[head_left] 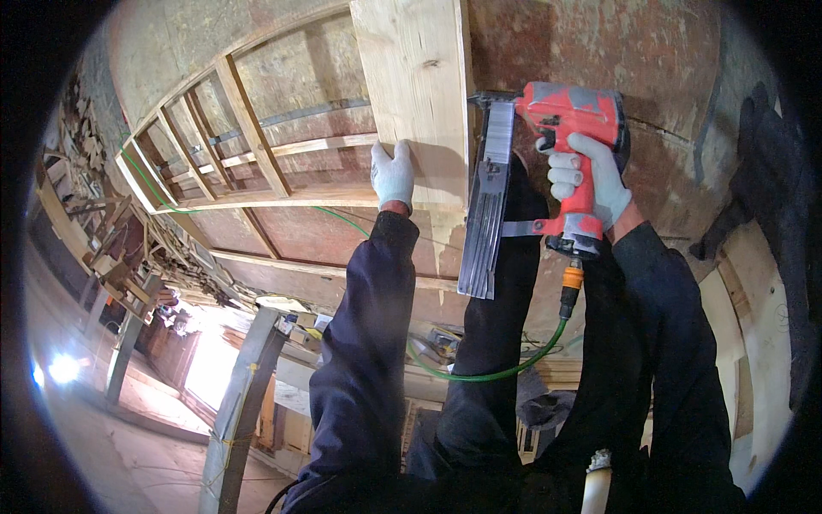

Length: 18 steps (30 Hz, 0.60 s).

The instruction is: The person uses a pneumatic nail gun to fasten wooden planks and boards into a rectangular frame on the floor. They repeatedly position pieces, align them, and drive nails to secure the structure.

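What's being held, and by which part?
The white-gloved right hand grips the red nail gun by its handle; the white-gloved left hand touches a pale flat wooden board, grip unclear.

Nail gun (582, 116): red, worn grey patches
Magazine (485, 236): silver-grey
Air hose (497, 375): green
Hose fitting (573, 277): orange and black
Left glove (393, 177): off-white
Right glove (604, 177): off-white
Sleeves (366, 317): dark navy
Board (413, 98): pale tan, darker knot

Glaring light (63, 368) lower left; soft shadow on board (415, 77); edges bowed, corners black.
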Motion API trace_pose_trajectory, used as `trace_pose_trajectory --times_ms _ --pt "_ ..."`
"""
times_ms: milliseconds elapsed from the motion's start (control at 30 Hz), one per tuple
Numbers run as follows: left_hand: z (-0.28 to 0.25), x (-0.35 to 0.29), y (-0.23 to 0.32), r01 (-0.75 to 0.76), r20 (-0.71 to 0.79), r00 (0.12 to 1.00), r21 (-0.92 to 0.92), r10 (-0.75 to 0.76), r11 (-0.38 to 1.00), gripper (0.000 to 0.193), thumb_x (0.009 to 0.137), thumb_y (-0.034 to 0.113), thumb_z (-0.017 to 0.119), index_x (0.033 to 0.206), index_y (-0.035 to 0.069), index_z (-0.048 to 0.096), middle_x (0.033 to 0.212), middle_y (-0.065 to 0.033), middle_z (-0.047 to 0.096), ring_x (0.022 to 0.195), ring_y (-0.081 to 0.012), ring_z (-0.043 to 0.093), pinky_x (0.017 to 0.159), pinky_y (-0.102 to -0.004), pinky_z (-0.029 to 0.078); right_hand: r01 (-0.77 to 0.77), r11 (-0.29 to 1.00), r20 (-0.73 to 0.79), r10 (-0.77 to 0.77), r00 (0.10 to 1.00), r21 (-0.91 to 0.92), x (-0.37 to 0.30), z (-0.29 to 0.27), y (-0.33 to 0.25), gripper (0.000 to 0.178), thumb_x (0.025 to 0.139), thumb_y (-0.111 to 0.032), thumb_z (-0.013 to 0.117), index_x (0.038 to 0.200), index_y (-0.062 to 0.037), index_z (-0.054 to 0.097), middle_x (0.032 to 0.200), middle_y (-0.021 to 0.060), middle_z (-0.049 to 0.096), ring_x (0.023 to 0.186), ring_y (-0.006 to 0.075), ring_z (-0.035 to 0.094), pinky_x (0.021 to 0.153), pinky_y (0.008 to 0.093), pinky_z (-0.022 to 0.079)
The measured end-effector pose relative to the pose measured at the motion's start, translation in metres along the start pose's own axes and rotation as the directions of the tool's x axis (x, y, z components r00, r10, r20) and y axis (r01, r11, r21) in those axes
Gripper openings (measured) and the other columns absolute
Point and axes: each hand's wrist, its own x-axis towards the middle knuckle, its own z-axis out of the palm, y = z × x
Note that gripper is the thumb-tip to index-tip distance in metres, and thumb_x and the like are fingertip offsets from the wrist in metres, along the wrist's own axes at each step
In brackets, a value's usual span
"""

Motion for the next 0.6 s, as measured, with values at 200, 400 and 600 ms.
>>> trace_pose_trajectory --times_ms 200,400,600 --pt "-0.013 0.000 -0.025 -0.100 0.033 0.994 0.000 0.100 0.995 0.048 0.092 0.035 0.061 0.118 -0.006 0.058 0.116 -0.0274 0.066 0.111 -0.0408 0.062 0.096 -0.0446 0.046 -0.025 0.996 0.002 0.025 1.000 0.081 -0.017 -0.018 0.013 0.029 0.099 -0.033 0.058 0.079 -0.0133 0.049 0.063 -0.0083 0.041 0.054 0.0070 0.040 0.056 0.0262 0.038" --pt "-0.014 -0.035 -0.071 -0.114 0.125 0.987 0.089 0.102 0.990 0.065 0.094 0.036 0.060 0.141 -0.006 0.048 0.131 -0.0292 0.061 0.122 -0.0418 0.059 0.103 -0.0443 0.046 -0.058 0.997 -0.001 0.058 0.998 0.055 -0.030 -0.052 0.044 0.034 0.097 -0.035 0.058 0.073 -0.0150 0.046 0.062 -0.0081 0.040 0.053 0.0076 0.041 0.056 0.0259 0.037" --pt "0.004 -0.047 -0.075 -0.152 0.001 0.988 0.160 0.154 0.975 0.072 0.092 0.033 0.061 0.146 -0.010 0.039 0.143 -0.0314 0.051 0.133 -0.0437 0.050 0.111 -0.0454 0.040 -0.157 0.976 -0.021 0.162 0.987 0.152 -0.030 -0.078 0.073 0.039 0.097 -0.037 0.058 0.067 -0.0174 0.044 0.061 -0.0071 0.039 0.052 0.0083 0.040 0.055 0.0270 0.038"
